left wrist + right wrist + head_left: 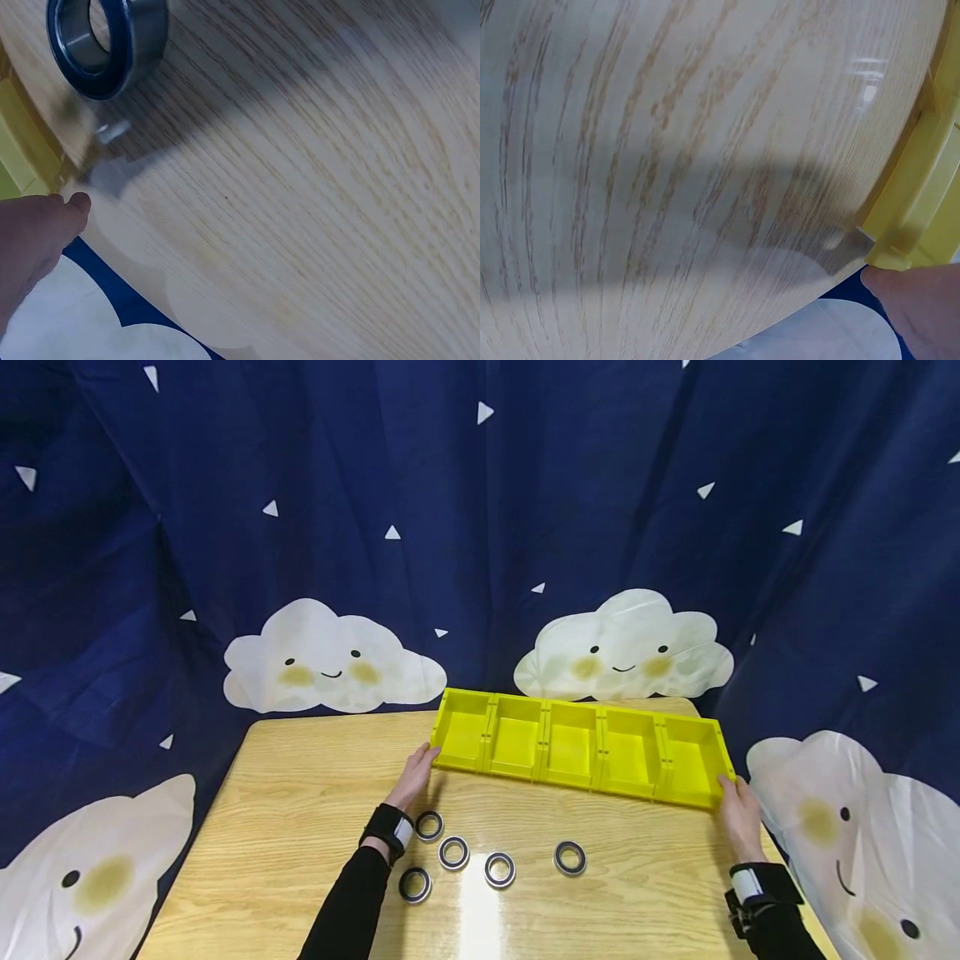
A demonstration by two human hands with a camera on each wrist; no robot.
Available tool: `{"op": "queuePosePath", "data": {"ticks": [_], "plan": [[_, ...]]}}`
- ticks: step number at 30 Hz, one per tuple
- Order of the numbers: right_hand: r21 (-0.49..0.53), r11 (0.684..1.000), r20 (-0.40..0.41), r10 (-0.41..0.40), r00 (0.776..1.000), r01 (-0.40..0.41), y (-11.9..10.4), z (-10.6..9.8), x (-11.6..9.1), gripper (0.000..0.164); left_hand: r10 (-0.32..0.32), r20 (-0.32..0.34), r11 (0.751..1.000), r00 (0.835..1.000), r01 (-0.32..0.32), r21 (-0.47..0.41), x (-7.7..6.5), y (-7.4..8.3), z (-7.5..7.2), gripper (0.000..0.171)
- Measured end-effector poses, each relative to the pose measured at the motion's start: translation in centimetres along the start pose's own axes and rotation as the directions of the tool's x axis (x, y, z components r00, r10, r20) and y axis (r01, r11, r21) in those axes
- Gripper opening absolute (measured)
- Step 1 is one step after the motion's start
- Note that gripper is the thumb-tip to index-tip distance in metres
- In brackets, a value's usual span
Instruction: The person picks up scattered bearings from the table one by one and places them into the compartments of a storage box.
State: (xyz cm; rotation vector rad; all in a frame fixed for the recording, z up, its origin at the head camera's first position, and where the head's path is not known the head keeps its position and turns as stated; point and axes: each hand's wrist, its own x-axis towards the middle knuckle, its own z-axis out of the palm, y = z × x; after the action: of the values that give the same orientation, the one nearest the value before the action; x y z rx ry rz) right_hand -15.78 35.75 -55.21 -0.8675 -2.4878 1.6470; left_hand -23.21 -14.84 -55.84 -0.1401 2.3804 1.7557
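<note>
A joined row of yellow open bins (572,750) lies at a slant near the far side of the table, its right end closer to me. At the row's left front corner my left hand (413,774) grips the end wall. My right hand (741,814) holds the right front corner, with the thumb on the rim. Each wrist view shows that hand at the yellow edge; fingers beyond the wall are hidden. Several ring-shaped ball bearings (498,869) lie on the near side, one bearing (112,49) close to the left wrist. Whether the row touches the table I cannot tell.
The light wooden table (300,827) bears all of this. A dark blue curtain (465,485) with white clouds and triangles hangs behind and along both sides, close to the table's edges. Another bearing (570,858) lies apart, to the right of the others.
</note>
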Motion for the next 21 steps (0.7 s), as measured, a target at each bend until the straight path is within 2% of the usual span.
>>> {"op": "queuePosePath", "data": {"ticks": [2, 6, 7, 8, 11, 17, 21], "plan": [[-0.004, 1.0, 0.012, 0.01, 1.0, -0.01, -0.1, 0.3, -0.1, 0.072, 0.025, -0.029, 0.999, 0.999, -0.024, 0.035, -0.1, -0.4, -0.2, 0.066], [-0.009, 1.0, 0.023, -0.021, 1.0, 0.021, -0.3, 0.9, -0.2, 0.071, 0.052, -0.034, 0.998, 0.998, -0.051, 0.024, -0.4, -0.8, -1.0, 0.062], [-0.008, 0.999, 0.029, -0.031, 0.999, 0.031, -0.4, 1.1, -0.2, 0.071, 0.054, -0.033, 0.998, 0.998, -0.053, 0.023, -0.5, -0.9, -1.3, 0.061], [-0.006, 0.999, 0.036, -0.043, 0.998, 0.043, -0.6, 1.2, -0.3, 0.071, 0.029, -0.015, 1.0, 0.999, -0.029, 0.002, -0.5, -0.7, -1.7, 0.059], [-0.006, 0.998, 0.066, -0.057, 0.996, 0.057, -0.9, 1.8, -0.4, 0.072, 0.053, -0.034, 0.998, 0.998, -0.052, 0.026, -0.8, -1.1, -2.5, 0.058], [-0.011, 0.999, 0.148, -0.048, 0.988, 0.051, -1.8, 3.2, -0.9, 0.072, 0.003, -0.062, 0.999, 0.998, 0.0, 0.049, -1.8, -2.3, -4.1, 0.059], [-0.019, 0.997, 0.18, -0.066, 0.981, 0.071, -2.3, 4.2, -1.2, 0.07, -0.022, -0.053, 1.0, 0.998, 0.022, 0.01, -2.4, -3.0, -5.3, 0.06]]}}
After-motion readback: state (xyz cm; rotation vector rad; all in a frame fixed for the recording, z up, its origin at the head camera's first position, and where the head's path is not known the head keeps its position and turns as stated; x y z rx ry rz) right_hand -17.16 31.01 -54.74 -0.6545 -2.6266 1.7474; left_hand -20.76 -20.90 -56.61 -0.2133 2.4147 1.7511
